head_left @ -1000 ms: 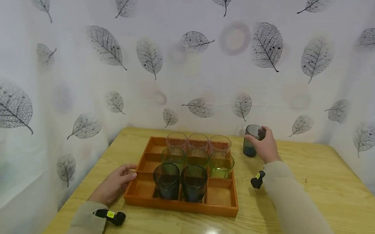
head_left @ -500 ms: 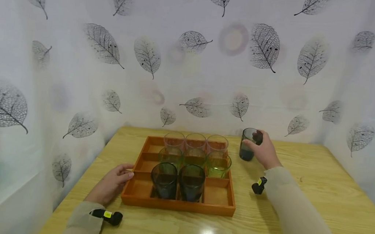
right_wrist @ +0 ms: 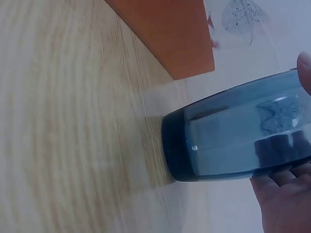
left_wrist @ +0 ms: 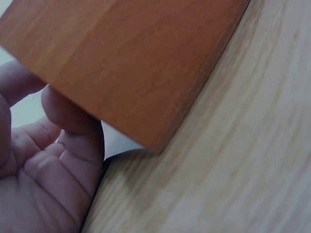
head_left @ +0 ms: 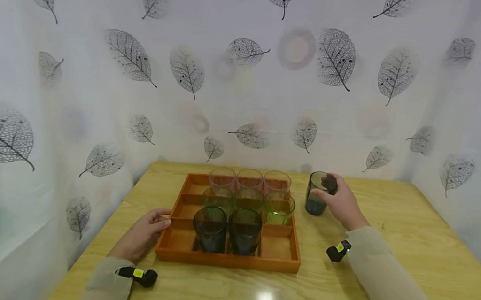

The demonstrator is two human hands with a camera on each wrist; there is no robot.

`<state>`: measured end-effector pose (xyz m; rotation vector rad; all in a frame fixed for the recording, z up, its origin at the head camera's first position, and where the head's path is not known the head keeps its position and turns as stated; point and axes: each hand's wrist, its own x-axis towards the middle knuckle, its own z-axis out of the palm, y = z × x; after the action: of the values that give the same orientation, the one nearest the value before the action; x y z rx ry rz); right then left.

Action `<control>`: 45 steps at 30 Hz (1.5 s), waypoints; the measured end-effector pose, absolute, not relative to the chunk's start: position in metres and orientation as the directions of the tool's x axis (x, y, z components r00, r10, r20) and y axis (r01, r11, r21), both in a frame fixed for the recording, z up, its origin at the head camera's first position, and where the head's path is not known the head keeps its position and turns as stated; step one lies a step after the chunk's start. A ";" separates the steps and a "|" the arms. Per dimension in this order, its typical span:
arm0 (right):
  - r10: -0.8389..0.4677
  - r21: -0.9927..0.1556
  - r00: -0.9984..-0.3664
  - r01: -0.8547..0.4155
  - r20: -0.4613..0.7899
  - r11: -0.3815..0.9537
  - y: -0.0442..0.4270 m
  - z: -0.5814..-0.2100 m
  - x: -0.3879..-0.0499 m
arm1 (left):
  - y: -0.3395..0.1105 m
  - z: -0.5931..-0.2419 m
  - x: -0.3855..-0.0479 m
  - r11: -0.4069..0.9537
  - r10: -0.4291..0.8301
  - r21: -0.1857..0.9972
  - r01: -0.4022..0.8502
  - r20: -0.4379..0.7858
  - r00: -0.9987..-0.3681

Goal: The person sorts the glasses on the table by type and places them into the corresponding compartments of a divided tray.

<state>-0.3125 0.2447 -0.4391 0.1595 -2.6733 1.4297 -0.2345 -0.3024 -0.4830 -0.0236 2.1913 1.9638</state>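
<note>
A dark smoky drinking glass (head_left: 316,204) is upright just right of the tray's far corner. My right hand (head_left: 343,203) grips it from its right side, thumb across the near face and fingers round the far side. The right wrist view shows the glass's (right_wrist: 228,131) thick base close to the tabletop; I cannot tell whether it touches. At the tray's left wall, the fingers of my left hand (head_left: 142,232) touch the outside of the orange-brown wooden tray (head_left: 231,261). In the left wrist view the tray's wall (left_wrist: 126,68) hides part of those fingers.
Two dark glasses (head_left: 210,232) stand in the tray's front row, between bare compartments left and right. Green-tinted glasses (head_left: 279,212) fill part of the middle row, pinkish ones (head_left: 277,183) the back row. The wooden table (head_left: 407,238) meets a leaf-patterned curtain (head_left: 245,89) behind.
My right hand has brought the dark glass nearer to me, down in the head view, along the tray's right side. The left hand stays at the tray. The head view has shifted slightly.
</note>
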 end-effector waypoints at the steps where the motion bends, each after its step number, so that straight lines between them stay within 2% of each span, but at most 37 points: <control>1: -0.045 -0.822 -0.989 -0.143 0.142 0.551 0.244 -0.439 -0.310 | -0.303 -0.483 -0.234 0.118 0.113 0.982 -0.145 -0.158 -0.981; 21: -0.054 -0.871 -0.992 -0.126 0.114 0.474 0.232 -0.434 -0.259 | -0.301 -0.483 -0.235 0.134 0.115 0.977 -0.165 -0.180 -0.977; 32: -0.141 -0.829 -0.969 -0.248 0.205 0.501 0.220 -0.406 -0.232 | -0.304 -0.482 -0.234 0.139 0.129 0.978 -0.158 -0.176 -0.976; 45: -0.282 -0.808 -0.917 -0.385 0.282 0.446 0.202 -0.390 -0.215 | -0.302 -0.478 -0.234 0.131 0.134 0.978 -0.160 -0.177 -0.975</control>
<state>-0.2152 0.2020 -0.3900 0.5976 -2.5803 1.4838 -0.2342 -0.3021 -0.4783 -0.0259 2.1837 1.9355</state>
